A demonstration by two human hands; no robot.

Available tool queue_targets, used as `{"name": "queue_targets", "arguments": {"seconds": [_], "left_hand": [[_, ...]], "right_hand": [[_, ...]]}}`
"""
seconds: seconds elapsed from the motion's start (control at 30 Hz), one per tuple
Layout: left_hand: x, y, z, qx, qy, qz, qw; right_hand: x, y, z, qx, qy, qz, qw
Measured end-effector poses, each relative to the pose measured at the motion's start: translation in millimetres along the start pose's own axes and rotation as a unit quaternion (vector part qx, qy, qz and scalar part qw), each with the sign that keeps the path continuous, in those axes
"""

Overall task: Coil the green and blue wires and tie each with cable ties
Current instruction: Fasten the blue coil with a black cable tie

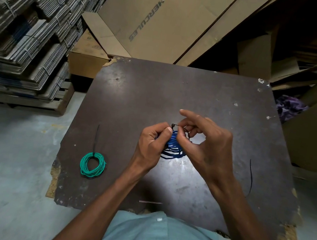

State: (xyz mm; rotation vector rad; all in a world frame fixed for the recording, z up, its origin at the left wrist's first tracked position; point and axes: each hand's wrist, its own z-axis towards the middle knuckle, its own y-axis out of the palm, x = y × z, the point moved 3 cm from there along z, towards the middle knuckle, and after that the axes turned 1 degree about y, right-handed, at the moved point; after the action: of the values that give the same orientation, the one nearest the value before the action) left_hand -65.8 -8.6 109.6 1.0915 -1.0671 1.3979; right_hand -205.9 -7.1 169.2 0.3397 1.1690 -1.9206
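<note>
1. Our left hand (153,141) grips the bundled blue wire coil (173,149) mid-board; our right hand (203,143) pinches a thin black cable tie (183,128) looped over it, not yet cinched, we judge.
2. The coiled green wire (92,164), near left, already wears its tie.
3. A spare black tie (251,176) lies right.
4. All rests on a worn dark board (158,90); stacked flattened cardboard (29,26) stands far left.
</note>
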Motion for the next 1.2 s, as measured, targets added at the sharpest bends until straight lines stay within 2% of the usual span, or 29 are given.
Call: {"name": "queue_targets", "arguments": {"seconds": [0.17, 0.83, 1.0, 1.2], "left_hand": [[3.1, -0.6, 1.5, -0.001, 0.009, 0.005, 1.000], [2.3, 0.0, 0.1, -0.021, 0.014, 0.021, 0.999], [1.3, -1.5, 0.8, -0.033, 0.026, 0.065, 0.997], [6.2, -7.3, 5.7, -0.034, 0.082, 0.154, 0.984]], "right_hand": [[-1.2, -2.8, -0.6, 0.006, -0.021, -0.003, 1.000], [1.5, -3.9, -0.5, -0.013, -0.006, 0.011, 1.000], [3.4, -4.6, 3.1, -0.038, -0.004, -0.004, 0.999], [4.3, -4.4, 4.8, -0.046, -0.006, -0.021, 0.999]]}}
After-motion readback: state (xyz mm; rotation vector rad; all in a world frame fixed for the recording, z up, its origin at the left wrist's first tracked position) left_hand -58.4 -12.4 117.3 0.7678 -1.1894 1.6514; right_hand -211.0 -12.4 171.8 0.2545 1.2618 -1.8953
